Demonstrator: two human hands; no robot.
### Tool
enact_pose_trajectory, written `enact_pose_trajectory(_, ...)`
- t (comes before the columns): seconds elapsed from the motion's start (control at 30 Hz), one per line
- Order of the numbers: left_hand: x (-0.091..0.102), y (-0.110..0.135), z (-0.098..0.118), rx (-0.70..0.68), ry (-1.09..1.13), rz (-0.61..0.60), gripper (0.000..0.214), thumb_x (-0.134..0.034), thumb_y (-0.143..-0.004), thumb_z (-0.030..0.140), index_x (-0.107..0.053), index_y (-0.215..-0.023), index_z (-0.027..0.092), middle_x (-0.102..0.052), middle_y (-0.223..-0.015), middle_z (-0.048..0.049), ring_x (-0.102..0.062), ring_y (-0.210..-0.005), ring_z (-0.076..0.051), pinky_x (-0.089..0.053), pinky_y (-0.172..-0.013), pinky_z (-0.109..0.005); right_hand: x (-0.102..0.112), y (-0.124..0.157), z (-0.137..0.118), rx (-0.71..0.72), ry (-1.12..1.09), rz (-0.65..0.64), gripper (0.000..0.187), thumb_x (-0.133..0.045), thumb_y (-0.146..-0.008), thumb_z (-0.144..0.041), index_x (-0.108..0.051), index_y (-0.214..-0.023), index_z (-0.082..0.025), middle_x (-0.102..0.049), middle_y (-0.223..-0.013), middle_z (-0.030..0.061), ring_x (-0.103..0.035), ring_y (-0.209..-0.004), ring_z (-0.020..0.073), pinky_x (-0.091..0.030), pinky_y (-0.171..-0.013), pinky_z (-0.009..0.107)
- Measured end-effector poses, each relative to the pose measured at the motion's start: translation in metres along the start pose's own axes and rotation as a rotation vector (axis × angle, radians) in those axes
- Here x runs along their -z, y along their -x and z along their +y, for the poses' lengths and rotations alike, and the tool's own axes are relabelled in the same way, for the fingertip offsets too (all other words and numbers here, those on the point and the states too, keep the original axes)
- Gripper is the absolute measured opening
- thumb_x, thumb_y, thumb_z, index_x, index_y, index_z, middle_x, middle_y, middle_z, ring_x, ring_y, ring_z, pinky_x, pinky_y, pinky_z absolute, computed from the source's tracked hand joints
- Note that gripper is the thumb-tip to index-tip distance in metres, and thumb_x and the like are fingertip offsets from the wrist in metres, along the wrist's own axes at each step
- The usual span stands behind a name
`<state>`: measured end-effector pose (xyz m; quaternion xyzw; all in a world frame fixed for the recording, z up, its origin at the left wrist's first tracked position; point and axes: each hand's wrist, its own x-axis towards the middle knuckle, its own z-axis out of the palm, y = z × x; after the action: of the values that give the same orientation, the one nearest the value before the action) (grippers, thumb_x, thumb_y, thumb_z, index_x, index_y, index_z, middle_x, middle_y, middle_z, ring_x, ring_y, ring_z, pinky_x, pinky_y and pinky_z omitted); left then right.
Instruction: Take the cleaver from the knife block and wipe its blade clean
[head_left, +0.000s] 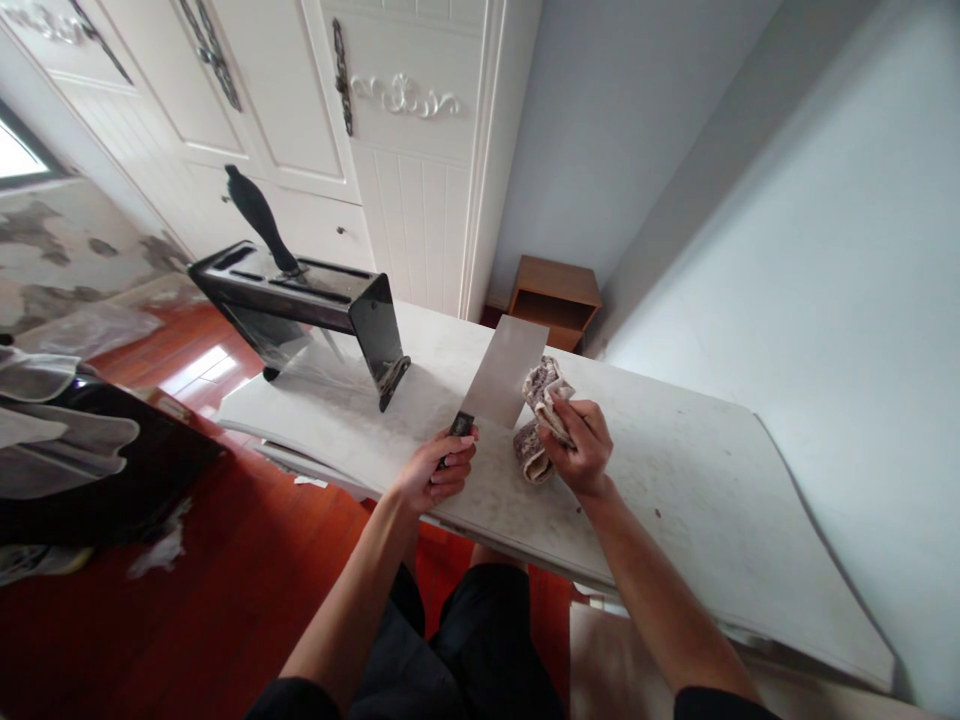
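Note:
My left hand (441, 468) is wrapped round the black handle of a cleaver (504, 372), whose broad blade points away from me over the white tabletop. In my right hand (583, 445) is a bunched, patterned cloth (546, 390), pinched close to the blade's right edge. Part of the cloth hangs below the fingers; whether it touches the blade I cannot tell. To the left stands a black knife block (300, 290) with slots along its top. A knife with a black handle (259, 215) sticks up from it.
The white table (705, 480) runs to the wall at right. Behind it are a white wardrobe (420, 190) and a small brown cabinet (556, 285). At left, a black object draped with pale fabric (60, 430) stands on the red floor (217, 600).

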<state>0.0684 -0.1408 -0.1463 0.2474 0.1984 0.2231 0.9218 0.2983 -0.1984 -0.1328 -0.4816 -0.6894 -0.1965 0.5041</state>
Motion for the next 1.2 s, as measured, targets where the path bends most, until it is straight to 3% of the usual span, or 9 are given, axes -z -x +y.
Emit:
enact_pose_trajectory(0.63,-0.006,-0.022,0.025,-0.005,0.067,0.002,0.023,-0.069,-0.076,0.019,-0.055,-0.094,0.017,-0.03,-0.056,0.0118,-0.017,-0.032,0.0,-0.01,-0.026,-0.01,-0.004,-0.003,-0.002,-0.022,0.051,-0.002,0.049,-0.062,-0.089,-0.024,-0.056,-0.138,-0.026,-0.061,-0.09,0.0066,-0.061,-0.079,0.02,-0.055,-0.068,0.034)
enact_pose_trajectory(0.8,-0.008,-0.024,0.026,-0.024,0.003,-0.002,0.025,-0.069,-0.076,0.021,-0.055,-0.096,0.017,-0.03,-0.056,0.0121,-0.016,-0.033,0.0,-0.011,-0.027,-0.01,-0.003,-0.006,0.001,-0.054,0.108,0.085,0.048,-0.065,-0.088,-0.021,-0.058,-0.135,-0.026,-0.061,-0.09,0.0067,-0.061,-0.079,0.0201,-0.055,-0.068,0.034)
enact_pose_trajectory(1.03,-0.014,-0.021,0.012,-0.049,-0.23,0.122,0.031,-0.073,-0.071,0.028,-0.053,-0.093,0.019,-0.033,-0.055,0.0127,-0.019,-0.033,0.0,-0.014,-0.029,-0.012,0.001,-0.007,0.006,-0.07,0.219,0.19,0.046,-0.064,-0.088,-0.021,-0.059,-0.134,-0.025,-0.059,-0.09,0.0071,-0.06,-0.08,0.021,-0.055,-0.069,0.036)
enact_pose_trajectory(1.2,-0.019,-0.023,0.004,-0.052,-0.279,0.174,0.031,-0.073,-0.07,0.029,-0.051,-0.091,0.021,-0.034,-0.053,0.0127,-0.02,-0.033,0.0,-0.013,-0.029,-0.012,-0.003,-0.003,0.002,0.01,0.182,0.014,0.049,-0.06,-0.091,-0.023,-0.054,-0.139,-0.027,-0.055,-0.093,0.0073,-0.058,-0.083,0.0212,-0.053,-0.07,0.036)
